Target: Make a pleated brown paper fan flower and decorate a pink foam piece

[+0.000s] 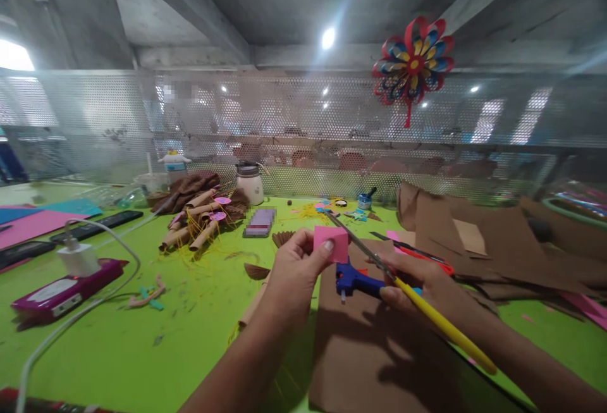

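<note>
My left hand [290, 274] pinches a small pink paper square [334, 240] between thumb and fingers. Wrapped in my right hand [422, 277] is a pair of scissors [367, 250], seen edge-on, with long metal blades and a yellow handle. The blades point up and left, their tips above and beyond the paper; I cannot tell whether they touch it. Below the hands a blue glue gun [353, 279] lies on a brown cardboard sheet [341, 350], partly hidden by my right hand. Red-handled scissors [443, 264] lie just behind that hand.
Brown paper tubes [203, 234] with yellow strings lie left of centre. Behind are a phone [260, 222], a white jar [249, 186] and a blue pot [365, 201]. A purple power strip [66, 293] with a white cable sits left. Brown paper sheets [450, 242] pile up right.
</note>
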{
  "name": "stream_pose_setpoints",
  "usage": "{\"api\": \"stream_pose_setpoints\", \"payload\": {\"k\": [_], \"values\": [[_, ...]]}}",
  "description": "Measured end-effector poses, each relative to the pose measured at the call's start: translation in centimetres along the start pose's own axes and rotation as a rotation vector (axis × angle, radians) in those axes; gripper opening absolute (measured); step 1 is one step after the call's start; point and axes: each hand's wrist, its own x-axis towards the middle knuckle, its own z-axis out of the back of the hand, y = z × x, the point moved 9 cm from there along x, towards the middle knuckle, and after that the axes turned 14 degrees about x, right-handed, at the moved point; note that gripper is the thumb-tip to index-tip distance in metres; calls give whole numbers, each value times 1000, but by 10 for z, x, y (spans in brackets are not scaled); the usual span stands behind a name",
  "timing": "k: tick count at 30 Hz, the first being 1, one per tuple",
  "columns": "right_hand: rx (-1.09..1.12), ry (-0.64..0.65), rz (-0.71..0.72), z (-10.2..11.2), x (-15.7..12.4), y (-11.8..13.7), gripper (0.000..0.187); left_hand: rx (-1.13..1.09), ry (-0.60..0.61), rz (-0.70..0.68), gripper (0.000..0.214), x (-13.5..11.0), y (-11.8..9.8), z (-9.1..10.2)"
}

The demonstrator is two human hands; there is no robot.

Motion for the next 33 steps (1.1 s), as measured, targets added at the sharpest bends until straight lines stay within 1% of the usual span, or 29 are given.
{"api": "stream_pose_setpoints", "payload": {"k": [4, 8, 15, 19, 24, 27, 29, 33], "values": [[29, -9, -50, 1, -2, 4, 38, -5, 6, -7, 22, 0, 0, 0], [16, -20, -63, 2, -3, 4, 38, -8, -8, -5, 22, -1, -1, 0], [-3, -35, -91, 2, -3, 4, 39, -24, 5, 2, 21, -1, -2, -1], [-6, -2, -71, 0, -2, 5, 34, -24, 11, 8, 22, -1, -1, -1], [-77, 1, -20, 3, -3, 3, 34, -6, 25, 0, 22, -1, -1, -1], [-99, -26, -23, 5, -5, 2, 32, 4, 61, -9, 22, -2, -3, -4], [-108, -69, -22, 7, -6, 1, 33, 2, 73, -3, 23, -3, -3, -5], [-136, -145, -34, 13, -4, -8, 36, 5, 26, 14, 22, -4, -2, -1]]}}
